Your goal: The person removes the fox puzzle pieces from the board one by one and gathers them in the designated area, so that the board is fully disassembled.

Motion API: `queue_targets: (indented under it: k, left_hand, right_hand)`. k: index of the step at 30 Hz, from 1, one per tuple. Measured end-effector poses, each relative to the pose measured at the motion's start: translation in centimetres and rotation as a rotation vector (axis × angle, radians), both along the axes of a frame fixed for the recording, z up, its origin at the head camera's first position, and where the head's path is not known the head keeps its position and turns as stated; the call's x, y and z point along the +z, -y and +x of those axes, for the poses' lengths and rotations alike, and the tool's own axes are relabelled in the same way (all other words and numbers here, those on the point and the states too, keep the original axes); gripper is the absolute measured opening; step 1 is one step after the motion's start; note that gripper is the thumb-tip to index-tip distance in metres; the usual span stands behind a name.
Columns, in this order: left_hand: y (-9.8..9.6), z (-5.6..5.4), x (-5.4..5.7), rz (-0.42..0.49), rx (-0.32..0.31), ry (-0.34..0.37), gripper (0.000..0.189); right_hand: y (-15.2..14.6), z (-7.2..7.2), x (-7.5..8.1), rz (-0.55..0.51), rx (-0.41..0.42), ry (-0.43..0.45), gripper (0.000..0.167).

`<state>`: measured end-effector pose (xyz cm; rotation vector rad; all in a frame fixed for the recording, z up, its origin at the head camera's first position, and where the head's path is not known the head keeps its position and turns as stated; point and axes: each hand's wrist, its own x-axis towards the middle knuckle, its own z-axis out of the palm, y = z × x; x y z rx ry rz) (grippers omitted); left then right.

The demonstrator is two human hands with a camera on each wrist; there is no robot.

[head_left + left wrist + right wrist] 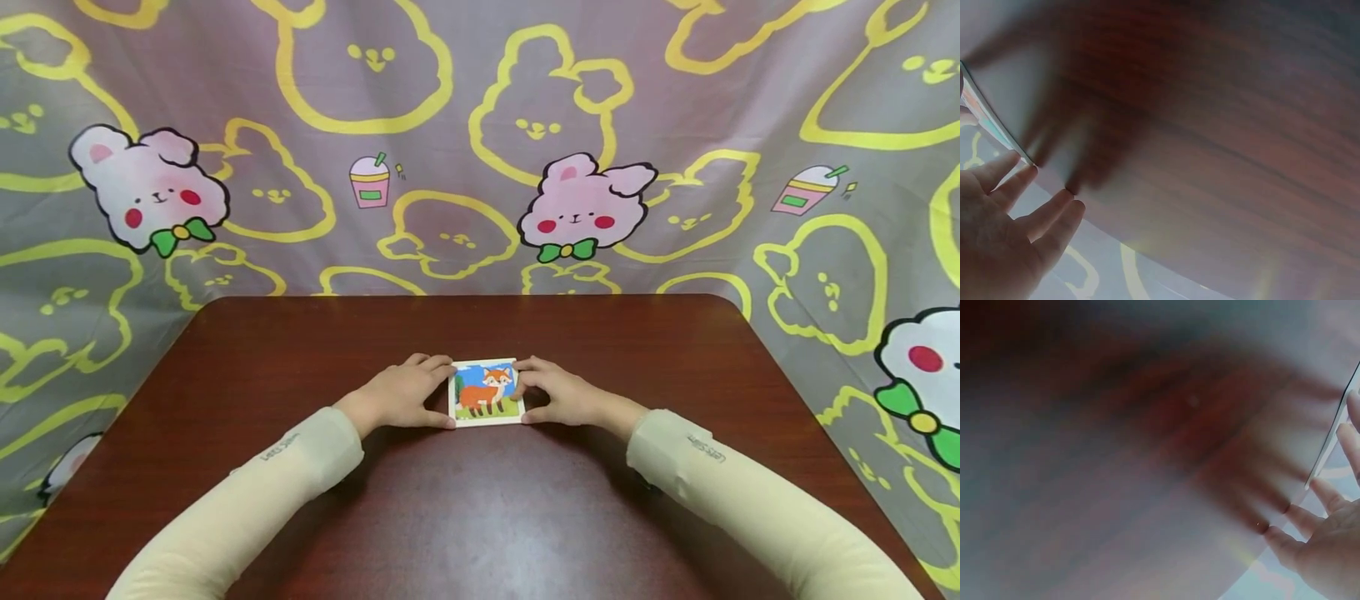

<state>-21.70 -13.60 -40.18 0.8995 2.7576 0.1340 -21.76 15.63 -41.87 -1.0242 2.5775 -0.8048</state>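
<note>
A small square picture board with a white border shows an orange fox on grass under a blue sky. It lies flat on the dark wooden table. My left hand is at its left side, thumb at the near corner and fingertips by the far corner. On the opposite side, my right hand has its thumb at the near right corner and fingertips reaching over the right border. In the left wrist view, spread fingers meet the table beside the board's edge. Spread fingers of the right hand show likewise in the right wrist view.
The brown table has rounded far corners. Behind it and along both sides hangs a grey curtain printed with yellow outlines, rabbits and drink cups. Pale sleeves cover both forearms.
</note>
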Motion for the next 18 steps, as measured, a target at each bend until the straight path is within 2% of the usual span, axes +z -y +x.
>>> queue_targets:
  k: [10, 18]
  left_hand:
    - [-1.2, 1.4, -0.2, -0.043, -0.061, -0.043, 0.090]
    - [-1.7, 2.8, -0.1, -0.060, -0.065, -0.085, 0.093]
  right_hand:
    - [-1.2, 1.9, -0.1, 0.001, -0.020, -0.023, 0.022]
    - [-1.5, 3.4, 0.2, 0.035, -0.038, -0.015, 0.022]
